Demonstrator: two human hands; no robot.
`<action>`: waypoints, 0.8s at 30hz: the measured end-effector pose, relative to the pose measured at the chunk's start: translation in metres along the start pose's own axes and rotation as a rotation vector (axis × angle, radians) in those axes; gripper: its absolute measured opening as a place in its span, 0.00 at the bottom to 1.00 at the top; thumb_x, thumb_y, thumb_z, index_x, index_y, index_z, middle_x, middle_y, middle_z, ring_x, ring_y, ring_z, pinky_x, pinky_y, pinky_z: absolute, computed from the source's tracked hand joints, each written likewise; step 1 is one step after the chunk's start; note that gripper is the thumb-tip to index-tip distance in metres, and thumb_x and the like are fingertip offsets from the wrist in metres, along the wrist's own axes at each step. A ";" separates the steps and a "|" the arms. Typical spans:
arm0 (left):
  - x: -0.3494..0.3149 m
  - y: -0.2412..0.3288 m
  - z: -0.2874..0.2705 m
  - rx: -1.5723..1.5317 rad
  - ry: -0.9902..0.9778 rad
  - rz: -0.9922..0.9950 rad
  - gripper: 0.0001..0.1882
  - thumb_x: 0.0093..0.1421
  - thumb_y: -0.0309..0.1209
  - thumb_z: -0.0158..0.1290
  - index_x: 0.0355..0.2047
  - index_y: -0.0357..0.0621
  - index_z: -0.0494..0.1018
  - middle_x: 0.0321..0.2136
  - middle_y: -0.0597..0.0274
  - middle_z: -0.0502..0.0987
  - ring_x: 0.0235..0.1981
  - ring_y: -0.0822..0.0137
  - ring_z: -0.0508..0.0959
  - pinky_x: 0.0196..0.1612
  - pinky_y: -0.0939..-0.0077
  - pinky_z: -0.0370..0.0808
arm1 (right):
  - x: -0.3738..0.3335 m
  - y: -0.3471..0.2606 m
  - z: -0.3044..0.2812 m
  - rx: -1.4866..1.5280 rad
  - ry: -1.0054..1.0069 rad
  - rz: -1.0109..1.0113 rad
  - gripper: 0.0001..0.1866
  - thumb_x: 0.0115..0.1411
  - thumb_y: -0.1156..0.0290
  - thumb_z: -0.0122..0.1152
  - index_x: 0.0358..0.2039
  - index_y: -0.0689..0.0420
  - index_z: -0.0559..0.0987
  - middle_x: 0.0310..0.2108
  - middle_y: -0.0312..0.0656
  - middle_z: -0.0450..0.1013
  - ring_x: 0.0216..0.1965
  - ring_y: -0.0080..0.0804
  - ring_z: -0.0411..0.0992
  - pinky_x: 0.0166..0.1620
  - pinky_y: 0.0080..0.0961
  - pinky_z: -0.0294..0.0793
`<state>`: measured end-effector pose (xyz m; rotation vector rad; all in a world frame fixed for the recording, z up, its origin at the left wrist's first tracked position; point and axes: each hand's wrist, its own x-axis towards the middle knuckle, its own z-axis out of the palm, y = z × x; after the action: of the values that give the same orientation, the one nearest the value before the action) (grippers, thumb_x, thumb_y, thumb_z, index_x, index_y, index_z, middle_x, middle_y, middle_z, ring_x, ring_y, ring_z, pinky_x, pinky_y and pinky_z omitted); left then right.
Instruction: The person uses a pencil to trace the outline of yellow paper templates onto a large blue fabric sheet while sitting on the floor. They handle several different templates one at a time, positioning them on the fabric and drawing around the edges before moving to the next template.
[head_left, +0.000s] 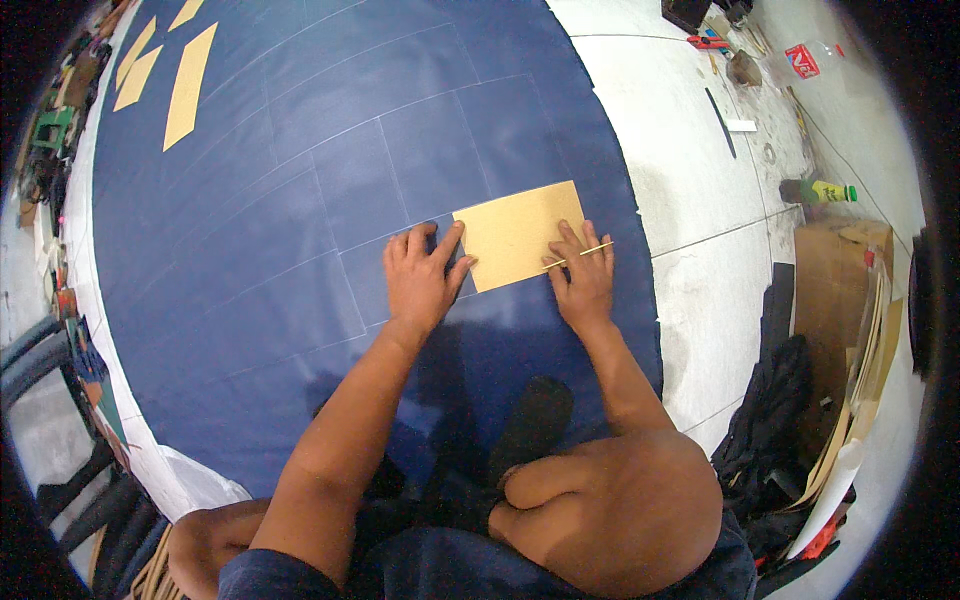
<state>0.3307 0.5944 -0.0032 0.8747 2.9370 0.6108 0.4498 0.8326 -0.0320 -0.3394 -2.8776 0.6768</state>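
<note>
A tan rectangular template (515, 232), card-like, lies flat on a large dark blue sheet of material (230, 220) marked with a grid of thin pale lines. My left hand (420, 275) rests palm down on the sheet, its fingers apart and the thumb and index finger at the template's left edge. On the lower right part of the template sits my right hand (583, 275), with a thin yellowish marking stick (604, 247) held across its fingers. The stick's left end is close to the template's lower edge; I cannot tell whether it touches the sheet.
Several narrow tan templates (190, 90) lie at the sheet's far left. On the right floor are a green-capped bottle (820, 191), a clear bottle with a red label (812, 60), a cardboard box (840, 300) and dark cloth (775, 410). Dark rolls (90, 510) stand at the left.
</note>
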 end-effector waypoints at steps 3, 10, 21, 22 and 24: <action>0.000 0.001 0.000 0.009 -0.007 -0.003 0.27 0.59 0.47 0.63 0.58 0.58 0.77 0.51 0.51 0.74 0.54 0.49 0.70 0.59 0.50 0.65 | 0.000 0.000 -0.001 0.002 -0.032 0.025 0.14 0.66 0.58 0.61 0.48 0.48 0.80 0.69 0.38 0.66 0.74 0.51 0.54 0.73 0.59 0.45; -0.001 0.000 0.002 0.002 0.008 -0.002 0.28 0.59 0.47 0.64 0.58 0.56 0.78 0.51 0.51 0.74 0.54 0.49 0.70 0.59 0.50 0.65 | 0.001 -0.002 -0.003 0.003 -0.029 0.011 0.13 0.66 0.59 0.61 0.48 0.48 0.80 0.69 0.38 0.66 0.73 0.52 0.54 0.73 0.59 0.44; -0.004 -0.002 0.009 -0.054 0.058 -0.004 0.28 0.56 0.46 0.66 0.56 0.55 0.79 0.51 0.54 0.73 0.55 0.48 0.68 0.61 0.50 0.63 | 0.001 -0.002 -0.002 -0.009 -0.051 0.020 0.15 0.66 0.55 0.60 0.48 0.48 0.81 0.68 0.37 0.67 0.73 0.52 0.55 0.73 0.59 0.44; -0.004 -0.003 0.008 -0.045 0.054 -0.002 0.28 0.56 0.46 0.66 0.56 0.55 0.79 0.51 0.53 0.73 0.55 0.48 0.68 0.61 0.50 0.63 | 0.000 -0.002 -0.001 -0.002 -0.049 0.017 0.15 0.66 0.55 0.60 0.48 0.48 0.81 0.68 0.37 0.67 0.73 0.52 0.54 0.73 0.59 0.43; -0.001 -0.002 0.009 -0.029 0.049 0.000 0.28 0.56 0.46 0.66 0.56 0.56 0.79 0.51 0.53 0.74 0.55 0.49 0.68 0.61 0.50 0.63 | 0.000 0.002 -0.001 -0.003 -0.027 0.010 0.15 0.66 0.55 0.60 0.48 0.48 0.81 0.68 0.37 0.67 0.74 0.51 0.54 0.73 0.59 0.43</action>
<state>0.3318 0.5957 -0.0120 0.8701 2.9626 0.6826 0.4507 0.8347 -0.0317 -0.3473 -2.9045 0.6846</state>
